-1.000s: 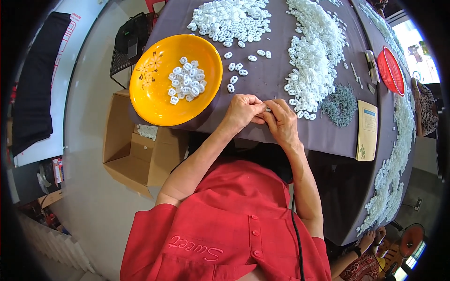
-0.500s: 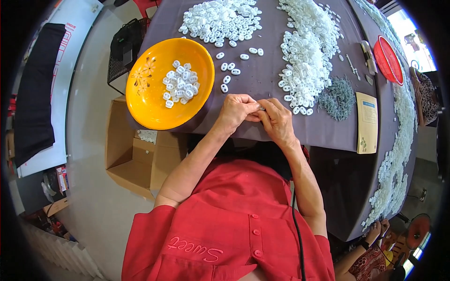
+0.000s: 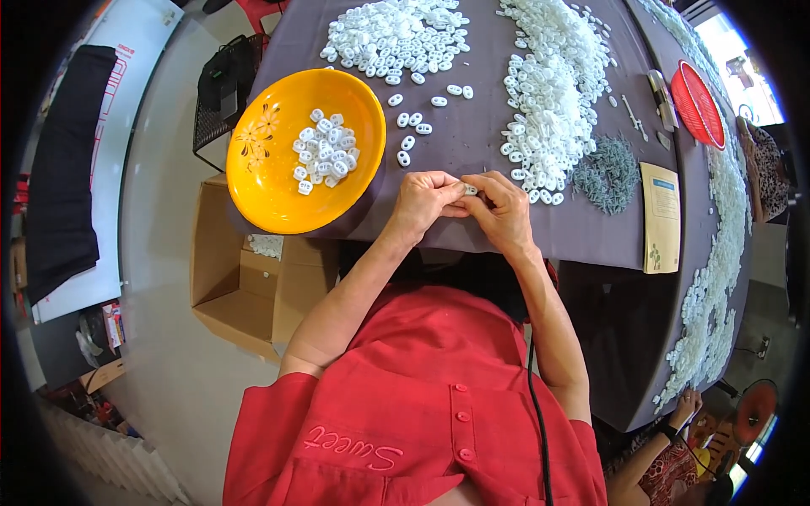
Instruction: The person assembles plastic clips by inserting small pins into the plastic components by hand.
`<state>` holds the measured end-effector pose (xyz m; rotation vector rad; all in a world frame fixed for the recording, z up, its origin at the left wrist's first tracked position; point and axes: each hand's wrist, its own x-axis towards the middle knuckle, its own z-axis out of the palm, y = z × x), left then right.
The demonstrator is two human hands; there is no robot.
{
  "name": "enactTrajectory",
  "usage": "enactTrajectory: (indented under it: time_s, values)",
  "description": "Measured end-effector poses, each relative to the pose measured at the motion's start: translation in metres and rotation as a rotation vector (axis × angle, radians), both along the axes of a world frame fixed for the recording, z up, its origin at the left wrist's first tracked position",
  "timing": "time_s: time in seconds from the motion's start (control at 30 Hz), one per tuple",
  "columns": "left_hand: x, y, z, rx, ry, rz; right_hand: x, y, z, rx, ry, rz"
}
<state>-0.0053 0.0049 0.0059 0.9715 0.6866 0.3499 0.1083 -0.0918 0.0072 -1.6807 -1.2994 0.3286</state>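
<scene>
Close together at the table's near edge, both my hands pinch one small white oval plastic piece (image 3: pixel 470 191) with dark holes. My left hand (image 3: pixel 424 202) grips it from the left with closed fingers. From the right, the thumb and fingers of my right hand (image 3: pixel 504 211) press on it. Just beyond my left hand lie several loose white pieces (image 3: pixel 405 158) of the same kind. A yellow bowl (image 3: pixel 253 190) to the left holds a small heap of them. Right of my right hand is a pile of small grey-green pins or screws (image 3: pixel 609 175), too small to make out.
Large heaps of white pieces (image 3: pixel 548 93) cover the far table (image 3: pixel 472 67). At the right are a tan booklet (image 3: pixel 661 218), a red basket (image 3: pixel 699 104) and a white tool (image 3: pixel 634 118). An open cardboard box (image 3: pixel 245 308) stands below left. Another person's hand (image 3: pixel 688 406) works at the lower right.
My right fingers have shifted slightly, and the white piece between my hands now shows more. The other person's hand at the lower right has moved a little.
</scene>
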Motion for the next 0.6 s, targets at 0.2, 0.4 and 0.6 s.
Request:
enactTrajectory:
  time_s: [0.2, 0.4, 0.6]
  values:
    - [0.000, 0.001, 0.000, -0.012, 0.014, -0.036, 0.000, -0.001, 0.007, -0.035, 0.005, 0.007]
    - [0.001, 0.002, -0.001, -0.027, 0.020, -0.016, 0.001, -0.001, 0.007, -0.044, 0.121, 0.011]
    - [0.002, 0.002, -0.001, -0.036, 0.023, 0.018, 0.001, -0.002, 0.008, -0.023, 0.135, -0.007]
